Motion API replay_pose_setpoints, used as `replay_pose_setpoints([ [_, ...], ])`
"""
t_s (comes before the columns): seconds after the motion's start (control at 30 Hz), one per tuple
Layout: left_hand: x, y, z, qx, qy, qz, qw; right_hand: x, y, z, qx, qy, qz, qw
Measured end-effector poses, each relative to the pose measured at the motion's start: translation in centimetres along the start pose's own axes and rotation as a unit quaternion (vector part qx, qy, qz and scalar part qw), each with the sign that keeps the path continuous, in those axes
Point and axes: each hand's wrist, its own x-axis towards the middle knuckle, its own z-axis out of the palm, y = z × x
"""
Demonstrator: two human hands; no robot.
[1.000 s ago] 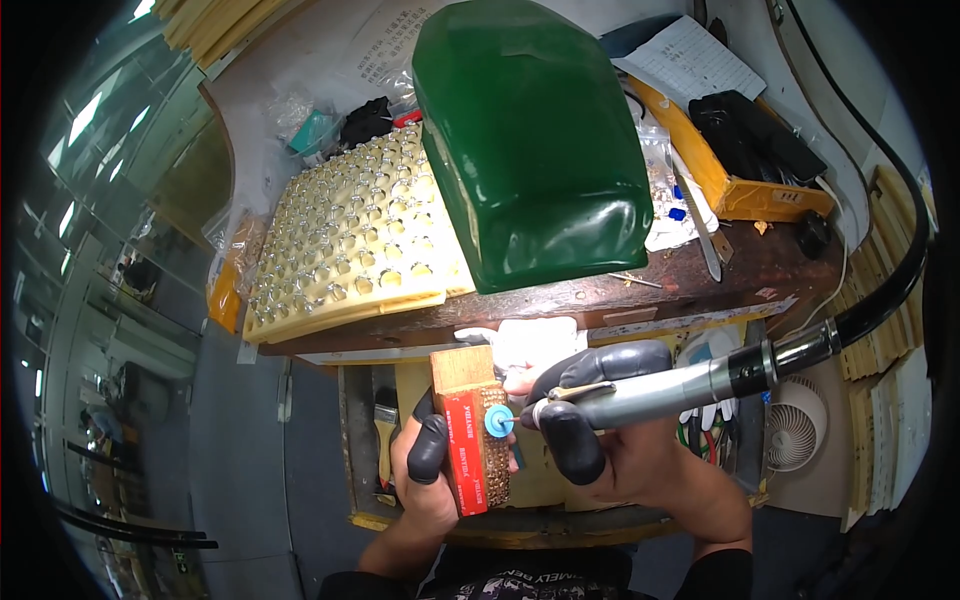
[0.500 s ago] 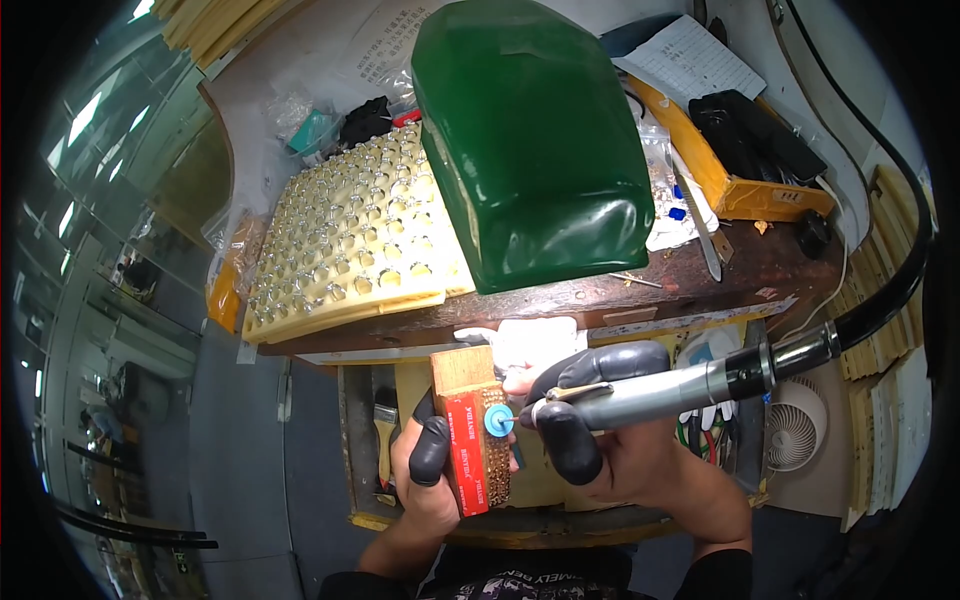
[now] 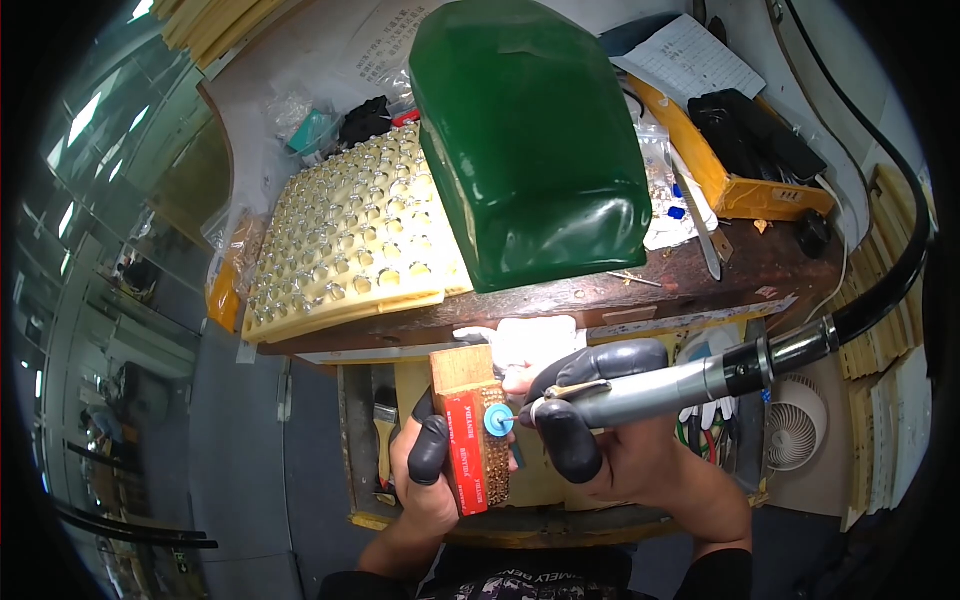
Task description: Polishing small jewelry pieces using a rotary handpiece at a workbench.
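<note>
My left hand [image 3: 425, 480], with black covers on its fingers, is closed round a wooden block [image 3: 461, 368]. Red tape [image 3: 466, 455] wraps the block's front. Its right side is a bumpy brown-gold face [image 3: 497, 470]. In my right hand [image 3: 640, 450], also with black finger covers, lies a silver rotary tool handpiece [image 3: 660, 393], pointing left. A small blue disc [image 3: 497, 420] on its thin shaft is at the bumpy face and seems to touch it. The left fingers behind the block are mostly hidden.
A green lamp-like hood [image 3: 530, 130] stands over the bench [image 3: 560, 297]. Left of it is a cream tray [image 3: 340, 285] holding many metal rings. A black cable [image 3: 915, 240] curves from the handpiece up the right. Below are an open drawer [image 3: 540, 520], a brush [image 3: 385, 435] and a white fan [image 3: 797, 425].
Almost nothing differs. Both hands, the block and the rotary tool stay in nearly the same place, with the blue disc still at the bumpy face.
</note>
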Motion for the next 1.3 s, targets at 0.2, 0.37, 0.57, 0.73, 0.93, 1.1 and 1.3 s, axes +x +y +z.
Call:
replay_pose_setpoints([
  [0.2, 0.12, -0.22, 0.08, -0.014, 0.000, -0.007, 1.000, -0.03, 0.29, -0.09, -0.019, -0.011, -0.018, 1.000],
  [0.37, 0.06, -0.08, 0.13, -0.012, 0.001, -0.003, 1.000, 0.11, -0.21, 0.04, 0.001, 0.008, 0.006, 1.000],
  [0.57, 0.18, -0.25, 0.15, -0.011, 0.005, -0.010, 1.000, -0.07, 0.28, -0.19, -0.016, -0.004, -0.002, 1.000],
  [0.73, 0.07, 0.02, 0.12, 0.014, 0.008, 0.007, 1.000, -0.06, 0.18, -0.37, 0.013, -0.034, -0.005, 0.999],
  [0.93, 0.14, -0.10, 0.02, 0.004, -0.001, 0.008, 1.000, -0.05, 0.07, -0.20, 0.009, -0.013, -0.012, 1.000],
  [1.1, 0.12, -0.03, 0.03, 0.008, 0.000, 0.004, 1.000, -0.10, 0.19, 0.05, 0.001, -0.005, -0.014, 1.000],
  [1.3, 0.04, -0.06, -0.03, -0.005, -0.005, 0.001, 1.000, -0.29, 0.08, 0.06, 0.016, -0.007, 0.006, 1.000],
])
